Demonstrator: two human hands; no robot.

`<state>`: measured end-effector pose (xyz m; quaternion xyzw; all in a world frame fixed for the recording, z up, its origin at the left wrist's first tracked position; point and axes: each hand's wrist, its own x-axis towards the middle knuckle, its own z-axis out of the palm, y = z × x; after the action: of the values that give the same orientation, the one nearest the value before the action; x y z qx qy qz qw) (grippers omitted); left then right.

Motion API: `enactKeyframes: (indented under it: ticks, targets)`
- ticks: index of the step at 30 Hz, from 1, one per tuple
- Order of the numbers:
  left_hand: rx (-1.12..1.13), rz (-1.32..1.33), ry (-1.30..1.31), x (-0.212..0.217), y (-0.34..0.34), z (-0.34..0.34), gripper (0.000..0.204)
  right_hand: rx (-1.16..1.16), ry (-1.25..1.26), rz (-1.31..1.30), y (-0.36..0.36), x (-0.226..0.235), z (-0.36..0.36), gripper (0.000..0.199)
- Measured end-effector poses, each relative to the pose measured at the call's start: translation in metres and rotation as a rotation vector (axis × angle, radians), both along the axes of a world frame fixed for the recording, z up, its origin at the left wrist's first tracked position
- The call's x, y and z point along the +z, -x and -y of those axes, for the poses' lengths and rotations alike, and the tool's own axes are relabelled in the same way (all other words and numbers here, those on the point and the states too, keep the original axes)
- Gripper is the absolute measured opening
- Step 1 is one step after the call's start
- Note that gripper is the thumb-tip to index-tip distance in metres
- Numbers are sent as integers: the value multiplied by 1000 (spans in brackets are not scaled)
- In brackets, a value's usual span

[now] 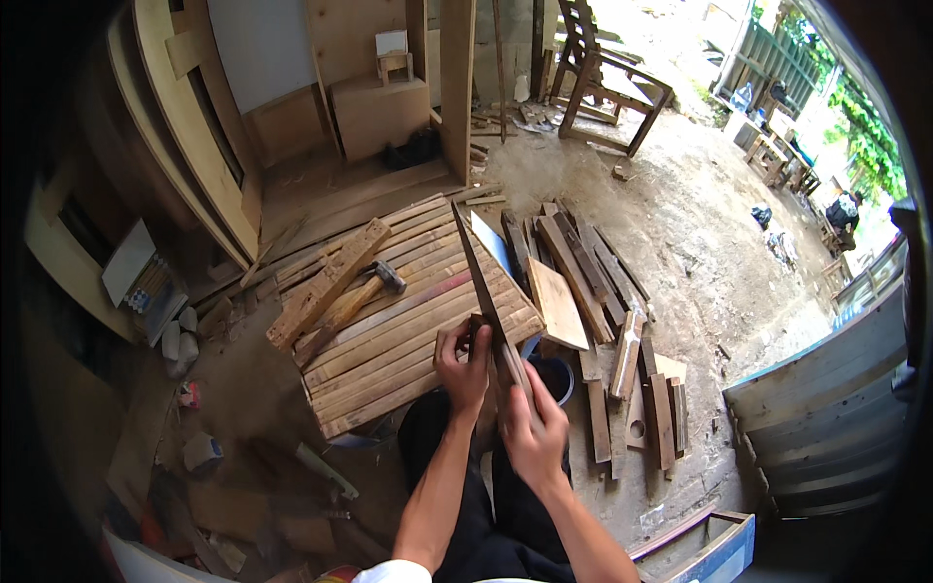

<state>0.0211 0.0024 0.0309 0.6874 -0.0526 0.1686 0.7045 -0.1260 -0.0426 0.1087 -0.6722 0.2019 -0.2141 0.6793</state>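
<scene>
My left hand (463,361) and my right hand (530,428) both grip the near end of a long, narrow wooden strip (476,272). The strip rises away from me and tapers to a point over a slatted wooden pallet (408,330). My left hand clasps the strip's lower part from the left; my right hand wraps it from below and the right. A hammer (364,296) with a wooden handle lies on the pallet, left of the strip, beside a thick timber block (326,284).
Loose planks and offcuts (593,282) lie in a heap right of the pallet. A dark bucket (556,374) sits just beyond my right hand. Boards and panels lean at the left, a wooden chair frame (607,83) stands far back, and a blue-edged box (714,544) sits at lower right.
</scene>
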Motion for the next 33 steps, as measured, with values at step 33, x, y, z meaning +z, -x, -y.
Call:
enactKeyframes:
  ticks: [33]
  targets:
    - [-52,-31,-69,-5,2,2,33,-41,-117,-72,80,-7,-13,44]
